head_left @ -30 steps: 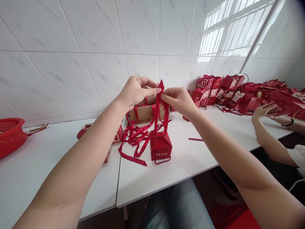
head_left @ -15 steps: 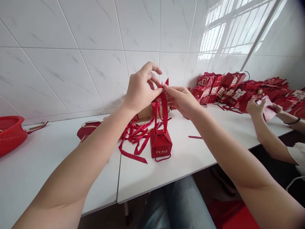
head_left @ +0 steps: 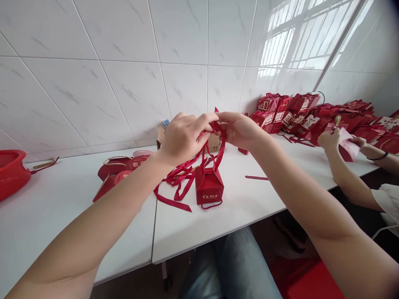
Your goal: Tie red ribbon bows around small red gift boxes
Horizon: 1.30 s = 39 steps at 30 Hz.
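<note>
A small red gift box (head_left: 209, 186) with gold lettering and a red cord handle stands upright on the white table. Red ribbon (head_left: 220, 151) rises from its top into both my hands. The fingers of my left hand (head_left: 187, 137) are closed on the ribbon above the box. My right hand (head_left: 238, 129) pinches the same ribbon just beside it, the fingertips of both hands close together. A ribbon tip sticks up over the fingers. Behind and left of the box lies a heap of loose red ribbons (head_left: 173, 203).
Folded red boxes (head_left: 114, 168) lie left of my left forearm, near a red plastic basket (head_left: 12, 174). A cardboard box (head_left: 214, 143) stands behind my hands. Stacked finished red boxes (head_left: 274, 110) line the wall at right, where a co-worker's hands (head_left: 330, 139) hold a pink box (head_left: 347, 145).
Both my hands have come lower, and my left hand has turned with its back upward. The ribbon now bends in a loop near my right fingers. The box stays put.
</note>
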{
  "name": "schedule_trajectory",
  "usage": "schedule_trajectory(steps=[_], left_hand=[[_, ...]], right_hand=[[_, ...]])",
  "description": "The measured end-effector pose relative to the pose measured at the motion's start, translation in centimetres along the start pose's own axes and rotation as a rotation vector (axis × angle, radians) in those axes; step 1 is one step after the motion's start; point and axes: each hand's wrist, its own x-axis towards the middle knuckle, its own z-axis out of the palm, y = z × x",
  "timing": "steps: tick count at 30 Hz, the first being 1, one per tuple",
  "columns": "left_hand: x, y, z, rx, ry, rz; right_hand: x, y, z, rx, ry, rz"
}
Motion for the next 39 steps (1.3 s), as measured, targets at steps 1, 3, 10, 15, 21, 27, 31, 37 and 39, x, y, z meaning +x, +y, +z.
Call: schedule_trajectory(steps=[1, 3, 10, 15, 21, 27, 31, 37, 39], left_hand=[[-0.2, -0.2, 0.2, 0.023, -0.003, 0.027], [-0.6, -0.6, 0.8, 0.047, -0.013, 0.071], [-2.1, -1.1, 2.6, -0.025, -0.068, 0.134], [-2.2, -1.0, 2.6, -0.311, 0.144, -0.297], [0.5, -1.0, 2.2, -0.992, -0.118, -0.947], [1.8, -0.4, 1.5, -1.42, -0.311, -0.969], [1.9, -0.6, 1.6, -1.451, -0.319, -1.028], [1.5, -1.0, 2.1, -1.339, -0.372, -0.911], [1.4, -1.1, 2.3, -1.319, -0.355, -0.893]], right_hand=[[0.1, 0.0, -0.1, -0.004, -0.009, 0.026], [0.3, 0.0, -0.4, -0.018, -0.016, 0.068], [-0.2, -0.3, -0.5, -0.352, 0.001, -0.055], [-1.5, -0.7, 0.2, -0.982, 0.257, -0.441], [-1.3, 0.8, -0.5, -1.182, 0.224, -0.968], [-1.0, 1.4, -0.8, -1.166, 0.133, -1.117], [-1.1, 1.4, -0.9, -1.147, 0.123, -1.079], [-1.7, 1.9, -1.0, -1.107, 0.085, -0.919], [-1.7, 2.0, -1.0, -1.084, 0.082, -0.909]])
